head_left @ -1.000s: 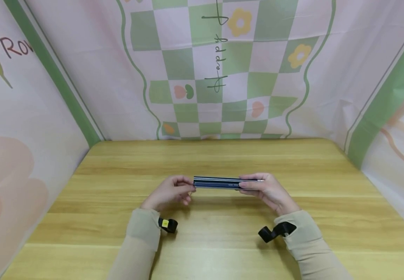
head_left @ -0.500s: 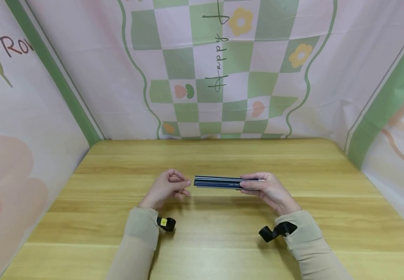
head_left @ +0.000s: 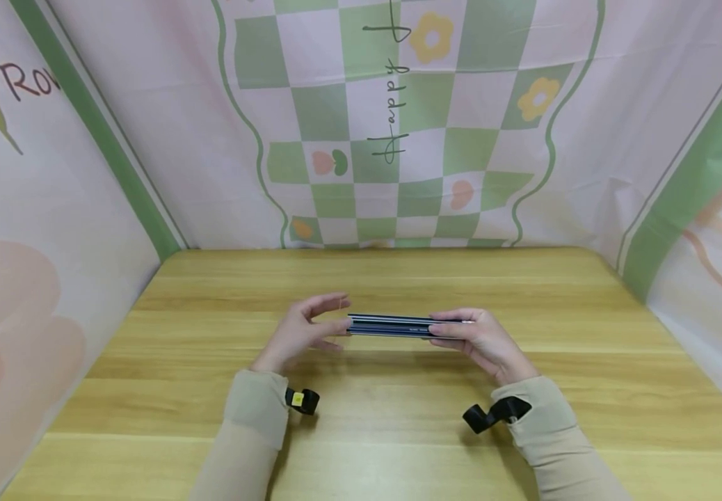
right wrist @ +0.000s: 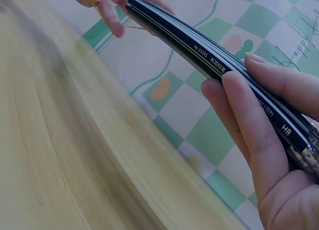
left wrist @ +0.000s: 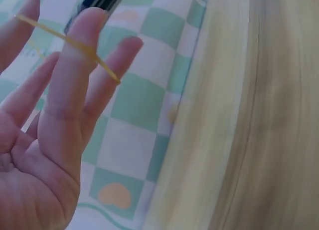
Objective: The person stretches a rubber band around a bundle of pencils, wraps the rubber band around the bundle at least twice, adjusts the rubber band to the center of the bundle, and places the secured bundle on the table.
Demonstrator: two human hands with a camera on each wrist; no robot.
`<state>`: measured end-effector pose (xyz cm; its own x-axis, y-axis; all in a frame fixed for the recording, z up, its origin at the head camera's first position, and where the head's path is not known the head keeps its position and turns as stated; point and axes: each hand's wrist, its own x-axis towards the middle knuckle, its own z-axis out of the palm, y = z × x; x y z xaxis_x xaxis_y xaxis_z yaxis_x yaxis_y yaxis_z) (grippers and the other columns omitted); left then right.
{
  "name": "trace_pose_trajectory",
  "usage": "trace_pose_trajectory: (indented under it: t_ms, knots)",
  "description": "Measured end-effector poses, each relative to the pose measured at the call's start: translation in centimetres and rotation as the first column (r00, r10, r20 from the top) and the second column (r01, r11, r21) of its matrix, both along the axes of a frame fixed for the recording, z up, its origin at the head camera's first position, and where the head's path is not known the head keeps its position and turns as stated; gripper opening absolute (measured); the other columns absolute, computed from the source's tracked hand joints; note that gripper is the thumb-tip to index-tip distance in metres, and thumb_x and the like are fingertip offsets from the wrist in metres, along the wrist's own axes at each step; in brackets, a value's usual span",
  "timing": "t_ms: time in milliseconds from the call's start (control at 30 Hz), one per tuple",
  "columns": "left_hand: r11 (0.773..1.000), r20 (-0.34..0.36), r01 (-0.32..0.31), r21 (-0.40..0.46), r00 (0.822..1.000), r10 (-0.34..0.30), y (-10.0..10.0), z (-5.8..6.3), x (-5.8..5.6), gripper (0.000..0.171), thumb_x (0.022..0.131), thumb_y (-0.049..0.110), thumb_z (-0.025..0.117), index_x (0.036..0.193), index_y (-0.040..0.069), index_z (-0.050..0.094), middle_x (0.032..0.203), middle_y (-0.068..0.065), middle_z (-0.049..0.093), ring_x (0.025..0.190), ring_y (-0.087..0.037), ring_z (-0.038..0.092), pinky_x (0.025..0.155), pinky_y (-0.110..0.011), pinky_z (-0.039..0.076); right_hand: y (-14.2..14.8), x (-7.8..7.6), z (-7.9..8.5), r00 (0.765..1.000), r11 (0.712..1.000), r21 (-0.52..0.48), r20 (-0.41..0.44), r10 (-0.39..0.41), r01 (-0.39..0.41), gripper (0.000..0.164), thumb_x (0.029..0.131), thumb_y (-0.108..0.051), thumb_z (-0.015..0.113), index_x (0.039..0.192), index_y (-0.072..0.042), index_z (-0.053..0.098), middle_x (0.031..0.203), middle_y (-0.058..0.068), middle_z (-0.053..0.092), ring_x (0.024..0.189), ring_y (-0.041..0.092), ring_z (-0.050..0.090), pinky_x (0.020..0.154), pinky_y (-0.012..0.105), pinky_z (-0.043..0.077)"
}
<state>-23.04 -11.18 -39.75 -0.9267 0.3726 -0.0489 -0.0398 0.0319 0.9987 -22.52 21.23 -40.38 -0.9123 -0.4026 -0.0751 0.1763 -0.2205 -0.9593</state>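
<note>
My right hand (head_left: 476, 341) grips a bundle of dark pencils (head_left: 389, 325) near its right end, holding it level above the table. Printing on one pencil (right wrist: 199, 48) reads "HB" in the right wrist view, and metal ends show by the palm. At the bundle's left end is my left hand (head_left: 298, 330), its fingers spread apart. A yellow rubber band (left wrist: 87, 49) is stretched across those fingers in the left wrist view. The thumb reaches the pencil ends in the head view; whether the band goes round the pencils I cannot tell.
Both hands are over a wooden table (head_left: 373, 424). A patterned cloth (head_left: 398, 139) in green and white checks hangs behind its far edge, with more cloth at both sides. Black camera mounts (head_left: 492, 415) are strapped at the wrists.
My left hand first drew back from the pencil ends, then returned to them with its fingers spread wider and the rubber band stretched. The right hand and pencils have hardly moved.
</note>
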Motion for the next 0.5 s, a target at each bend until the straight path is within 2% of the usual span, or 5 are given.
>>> trace_pose_trajectory:
  t_ms: [200, 500]
  knots:
    - [0.999, -0.001, 0.032, 0.043, 1.000, -0.032, 1.5, 0.1, 0.4, 0.060, 0.087, 0.018, 0.077, 0.142, 0.021, 0.052, 0.150, -0.010, 0.048, 0.108, -0.028, 0.068, 0.083, -0.053, 0.058, -0.3, 0.0, 0.0, 1.000, 1.000, -0.016, 0.007, -0.005, 0.005, 0.029, 0.091, 0.010, 0.060, 0.094, -0.013, 0.077, 0.094, 0.004, 0.075, 0.087, 0.016, 0.074, 0.083, 0.029, 0.059]
    - [0.990, 0.020, 0.079, 0.117, 0.996, -0.082, 3.0, -0.8, 0.4, 0.057, 0.085, 0.009, 0.078, 0.138, 0.016, 0.057, 0.145, -0.018, 0.050, 0.099, -0.025, 0.071, 0.083, -0.058, 0.057, -0.8, 0.1, -0.1, 1.000, 1.000, -0.009, 0.008, -0.007, 0.007, 0.030, 0.090, 0.011, 0.061, 0.093, -0.014, 0.077, 0.093, 0.004, 0.075, 0.085, 0.016, 0.074, 0.083, 0.030, 0.059]
